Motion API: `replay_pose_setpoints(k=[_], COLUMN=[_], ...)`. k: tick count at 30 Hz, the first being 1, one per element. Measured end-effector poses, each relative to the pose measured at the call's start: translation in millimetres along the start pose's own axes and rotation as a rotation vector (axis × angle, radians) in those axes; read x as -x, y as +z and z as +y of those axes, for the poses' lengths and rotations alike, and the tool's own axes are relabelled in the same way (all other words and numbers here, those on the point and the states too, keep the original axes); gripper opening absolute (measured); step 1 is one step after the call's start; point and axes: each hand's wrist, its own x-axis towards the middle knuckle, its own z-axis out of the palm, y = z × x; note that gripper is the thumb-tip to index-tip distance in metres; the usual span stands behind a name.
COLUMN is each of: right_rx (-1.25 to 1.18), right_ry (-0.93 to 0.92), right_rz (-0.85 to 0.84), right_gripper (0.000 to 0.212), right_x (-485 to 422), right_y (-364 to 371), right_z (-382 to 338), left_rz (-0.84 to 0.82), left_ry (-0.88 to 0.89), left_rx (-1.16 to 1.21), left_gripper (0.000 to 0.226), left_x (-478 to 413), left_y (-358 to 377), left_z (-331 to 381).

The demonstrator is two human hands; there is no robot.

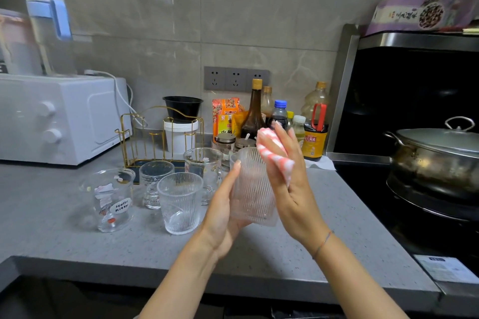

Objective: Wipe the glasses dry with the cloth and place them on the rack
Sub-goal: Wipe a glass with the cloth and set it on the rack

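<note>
above the counter front, left fingers curl round a glass; right fingers, straight, press cloth.

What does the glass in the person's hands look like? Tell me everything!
The ribbed glass is clear, with fine vertical ridges all around, a wide open rim and no handle. It looks empty. It is upright but leaning slightly, held in the air above the grey counter. The left hand cups its base and left side. The right hand presses a pink-and-white cloth against its right side and rim.
</note>
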Motion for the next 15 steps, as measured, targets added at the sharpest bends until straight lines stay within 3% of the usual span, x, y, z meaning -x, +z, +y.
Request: replay_pose_setpoints(k=[4, 8, 11, 15], right_rx=[-0.005, 0.053, 0.152, 0.24], right_ry=[-0.108, -0.2, -0.299, -0.321], right_rz=[-0.056, -0.14, -0.185, -0.161], right_gripper=[0.045, 0.046, 0.043, 0.039], right_x=[18.7, 42.0, 55.4, 45.7], right_y=[6.6, 13.5, 15.3, 11.9], right_z=[-3.4, 2.5, 3.0, 3.7], left_rz=[0.024, 0.064, 0.049, -0.043], left_ry=[0.032, 0.052, -0.069, -0.083], left_rx=[-0.045, 0.054, 0.153, 0.211], left_gripper=[0.083, 0.074, 0.105, 0.08], left_x=[1.1, 1.2, -2.9, -4.4], left_y=[2.5, 6.7, 1.4, 3.8], left_z=[-6.4, -0.8, 2.6, 3.1])
